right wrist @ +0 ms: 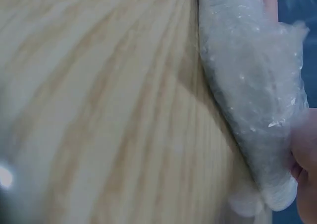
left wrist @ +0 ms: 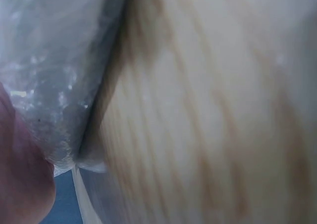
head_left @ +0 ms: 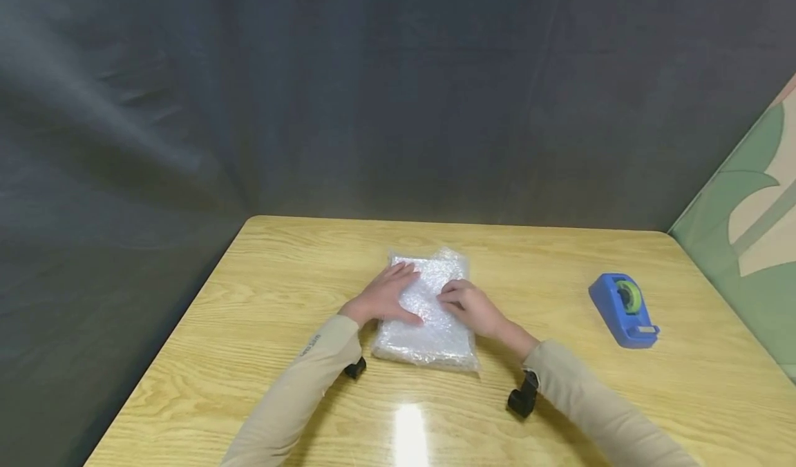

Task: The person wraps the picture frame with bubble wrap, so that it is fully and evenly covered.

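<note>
A flat rectangular package in clear bubble wrap (head_left: 429,346) lies on the wooden table in the head view; what it encloses is hard to make out. My left hand (head_left: 388,296) rests on its left half, thumb and fingers spread. On the upper right part, my right hand (head_left: 475,308) has bent fingers, their tips brought together at the bubble wrap's surface. The left wrist view shows the bubble wrap (left wrist: 44,75) beside part of the left hand (left wrist: 22,174). In the right wrist view, the right hand's bent fingers (right wrist: 306,144) touch the package's wrapped side (right wrist: 247,85).
To the right on the table (head_left: 261,287) stands a blue tape dispenser (head_left: 612,308) with a green roll (head_left: 629,296). A dark curtain (head_left: 398,94) hangs behind the table's far edge. A patterned panel (head_left: 746,246) borders the right side.
</note>
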{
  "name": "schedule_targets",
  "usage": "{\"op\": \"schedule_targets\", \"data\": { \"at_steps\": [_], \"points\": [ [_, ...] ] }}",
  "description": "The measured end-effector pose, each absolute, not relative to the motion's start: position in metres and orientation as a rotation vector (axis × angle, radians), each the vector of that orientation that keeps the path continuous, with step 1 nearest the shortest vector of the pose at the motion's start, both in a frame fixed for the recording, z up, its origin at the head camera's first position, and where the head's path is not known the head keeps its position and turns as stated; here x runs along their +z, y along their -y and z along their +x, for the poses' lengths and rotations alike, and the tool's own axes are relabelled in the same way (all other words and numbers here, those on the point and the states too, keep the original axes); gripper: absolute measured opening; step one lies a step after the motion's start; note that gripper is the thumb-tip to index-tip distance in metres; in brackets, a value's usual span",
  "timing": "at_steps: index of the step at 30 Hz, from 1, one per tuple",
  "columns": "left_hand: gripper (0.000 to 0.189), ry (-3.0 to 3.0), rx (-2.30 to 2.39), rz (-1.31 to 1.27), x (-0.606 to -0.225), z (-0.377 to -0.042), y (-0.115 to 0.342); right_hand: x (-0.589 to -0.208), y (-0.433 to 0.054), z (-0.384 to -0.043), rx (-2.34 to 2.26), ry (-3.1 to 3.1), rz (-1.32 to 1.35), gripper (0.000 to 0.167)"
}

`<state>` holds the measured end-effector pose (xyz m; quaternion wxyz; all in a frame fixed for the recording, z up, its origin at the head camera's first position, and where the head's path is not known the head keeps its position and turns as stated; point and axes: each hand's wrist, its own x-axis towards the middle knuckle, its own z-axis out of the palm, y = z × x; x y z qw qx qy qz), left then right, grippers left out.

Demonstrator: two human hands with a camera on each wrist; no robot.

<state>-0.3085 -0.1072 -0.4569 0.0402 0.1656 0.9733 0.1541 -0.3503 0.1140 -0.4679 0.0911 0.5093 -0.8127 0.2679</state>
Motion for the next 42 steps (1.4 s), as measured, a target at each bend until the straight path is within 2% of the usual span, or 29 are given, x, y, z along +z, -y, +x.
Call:
{"op": "schedule_targets", "data": {
  "at_steps": [7, 17, 31, 42],
  "points": [
    [0.099, -2.987, 0.5, 0.506, -0.457, -0.308, 0.109, -0.463, -0.113, -0.353, 0.715, 2.386, 1.611, 0.015],
    [0.102, -2.989, 0.494, 0.484, -0.46, -0.309, 0.111, -0.465, -0.1, -0.353, 1.107, 2.418, 1.476, 0.016],
    [0.101, -2.984, 0.51, 0.508, -0.456, -0.306, 0.109, -0.465, -0.107, -0.348, 0.937, 2.403, 1.487, 0.024],
    [0.101, -2.981, 0.511, 0.53, -0.455, -0.305, 0.109, -0.459, -0.119, -0.345, 0.563, 2.311, 1.591, 0.011]
  ]
}}
